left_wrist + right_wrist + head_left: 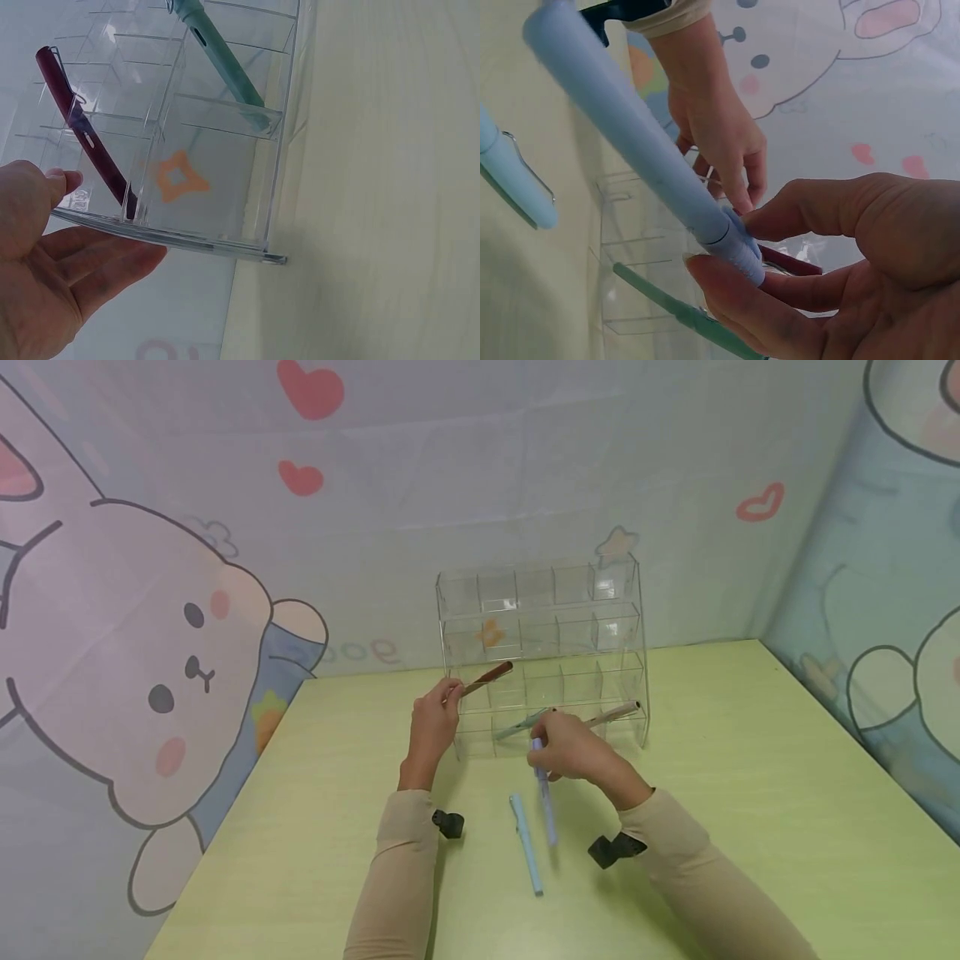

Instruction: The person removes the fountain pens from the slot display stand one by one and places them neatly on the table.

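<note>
My left hand (433,724) holds the left side panel of a clear acrylic tiered rack (542,685), thumb on one face and fingers on the other. Between thumb and fingers, my right hand (576,748) pinches a lavender pen (641,135) near one end; its other end points down toward the table in the head view. A maroon pen (94,150) leans in a left-end compartment of the rack. Lower down lean a green pen (225,64) and, farther right, a beige pen (615,713), partly hidden by my right hand.
On the yellow-green table (315,827) lies a light blue pen (527,847), left of the lavender one. Behind the rack hangs a cartoon-printed cloth (390,527), which also covers the sides. Small black cameras (617,850) sit at both wrists.
</note>
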`<action>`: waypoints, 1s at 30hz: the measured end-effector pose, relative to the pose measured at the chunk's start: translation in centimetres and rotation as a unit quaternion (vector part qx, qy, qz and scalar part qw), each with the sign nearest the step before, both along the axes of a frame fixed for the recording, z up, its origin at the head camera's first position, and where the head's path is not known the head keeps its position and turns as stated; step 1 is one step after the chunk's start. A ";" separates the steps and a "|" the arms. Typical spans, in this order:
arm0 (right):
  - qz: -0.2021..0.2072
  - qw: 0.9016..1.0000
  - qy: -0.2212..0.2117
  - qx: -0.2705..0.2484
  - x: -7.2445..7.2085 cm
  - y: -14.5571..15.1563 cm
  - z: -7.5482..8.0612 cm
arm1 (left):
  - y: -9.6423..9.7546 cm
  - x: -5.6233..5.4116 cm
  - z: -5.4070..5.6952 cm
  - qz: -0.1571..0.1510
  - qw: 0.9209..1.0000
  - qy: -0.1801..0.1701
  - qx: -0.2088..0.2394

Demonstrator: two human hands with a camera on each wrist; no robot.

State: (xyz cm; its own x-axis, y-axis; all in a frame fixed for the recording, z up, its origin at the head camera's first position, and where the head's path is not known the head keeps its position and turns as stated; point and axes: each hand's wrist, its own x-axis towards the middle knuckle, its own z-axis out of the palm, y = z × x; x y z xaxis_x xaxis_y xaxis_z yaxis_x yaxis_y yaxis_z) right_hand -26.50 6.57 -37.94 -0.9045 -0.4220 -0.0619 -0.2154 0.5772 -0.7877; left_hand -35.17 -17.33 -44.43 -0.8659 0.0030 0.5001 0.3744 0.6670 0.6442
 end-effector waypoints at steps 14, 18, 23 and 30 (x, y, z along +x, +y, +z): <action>0.053 0.998 -0.005 0.018 -0.5 -1.2 -2.4 | 0.0 -0.1 0.0 0.000 1.000 0.001 -0.001; 0.059 0.998 -0.003 0.022 -0.7 -1.3 -3.1 | 0.0 -0.1 -0.1 0.002 1.000 -0.003 -0.002; 0.063 0.997 0.000 0.036 -0.8 -1.5 -3.4 | 0.0 -0.2 -0.1 0.004 1.000 0.000 -0.002; 0.055 0.997 -0.001 0.053 -0.9 -1.6 -3.5 | -0.1 -0.3 -0.2 0.006 1.000 0.004 -0.002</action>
State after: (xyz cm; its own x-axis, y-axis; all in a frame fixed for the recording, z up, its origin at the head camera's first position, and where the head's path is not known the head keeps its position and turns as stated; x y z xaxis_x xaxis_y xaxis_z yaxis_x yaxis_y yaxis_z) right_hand -27.40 5.00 -41.46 -0.8528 -0.5097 -0.1134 -0.2807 0.6307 -0.7235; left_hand -35.46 -17.38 -44.62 -0.8624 -0.0061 0.5062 0.3702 0.6744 0.6389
